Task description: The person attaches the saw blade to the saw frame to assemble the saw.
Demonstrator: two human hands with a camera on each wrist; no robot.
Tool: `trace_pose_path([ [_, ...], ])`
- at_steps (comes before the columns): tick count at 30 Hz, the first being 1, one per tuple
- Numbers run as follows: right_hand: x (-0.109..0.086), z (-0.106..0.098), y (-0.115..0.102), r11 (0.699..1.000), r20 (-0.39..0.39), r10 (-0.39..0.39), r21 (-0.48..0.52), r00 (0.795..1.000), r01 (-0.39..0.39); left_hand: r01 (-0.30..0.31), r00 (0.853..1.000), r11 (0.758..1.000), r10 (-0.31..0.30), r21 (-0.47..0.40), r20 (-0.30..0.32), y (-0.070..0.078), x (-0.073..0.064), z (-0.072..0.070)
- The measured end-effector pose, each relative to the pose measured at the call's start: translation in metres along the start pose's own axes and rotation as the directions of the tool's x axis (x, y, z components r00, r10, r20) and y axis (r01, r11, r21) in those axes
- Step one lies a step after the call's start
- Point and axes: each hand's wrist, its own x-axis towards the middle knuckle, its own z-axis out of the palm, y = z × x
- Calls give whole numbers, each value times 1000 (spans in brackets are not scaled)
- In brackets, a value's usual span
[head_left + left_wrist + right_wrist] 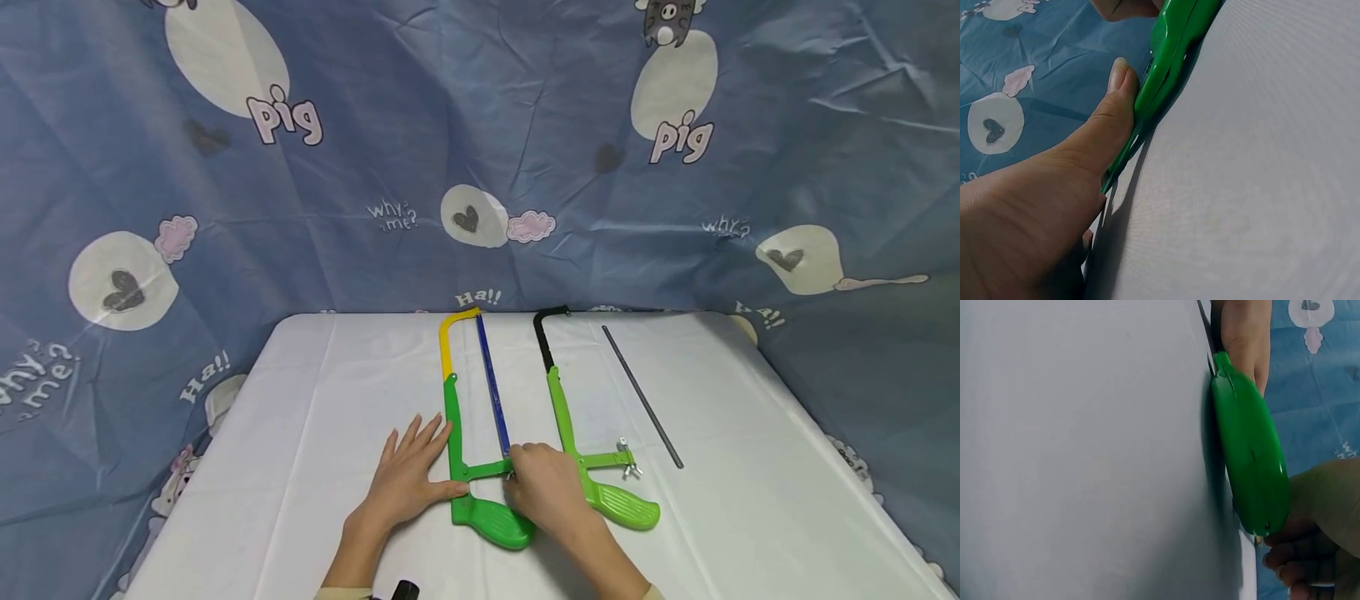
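A hacksaw with a green handle and frame (455,433) and a yellow front bow (446,346) lies on the white-covered table. Its blue blade (492,383) runs along the frame's right side. My left hand (408,471) lies against the frame with fingers extended, its thumb pressing on the green part near the handle (498,525). At the near end of the blade, the curled fingers of my right hand (546,487) pinch the wing nut, which they mostly hide. The green handle (1250,456) stands out in the right wrist view, beside that hand.
Right of my hands lies a second hacksaw with a light green frame (564,408), a black front bow (545,337) and a wing nut (632,471). Beyond it is a loose grey blade (642,397). A patterned blue cloth (420,125) hangs behind the white table (315,433).
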Motion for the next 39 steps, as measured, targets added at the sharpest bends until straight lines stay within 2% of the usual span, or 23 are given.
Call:
trace_pose_path([
  [6, 0, 2, -4, 1000, -37, -17, -14, 999, 17, 0, 1000, 1000, 0, -10, -7, -1, -1, 0],
  [18, 0, 6, -7, 1000, -11, 25, -13, 1000, -25, 6, 1000, 1000, -6, -13, 4, 1, -1, -1],
  [28, 0, 6, -7, 992, 23, 87, 85, 996, -89, 1, 1000, 1000, -1, 0, 3, 2, -1, -2],
  [33, 0, 5, -6, 960, 91, 181, 201, 979, -196, -2, 1000, 1000, 2, 4, 1, 0, 0, -1],
  [36, 0, 7, -6, 928, 127, 235, 265, 964, -261, -1, 1000, 1000, 1, 5, 2, 0, 0, 0],
  [39, 0, 8, -5, 880, 174, 279, 348, 945, -324, 4, 1000, 1000, -4, 3, 7, -1, 0, 0],
])
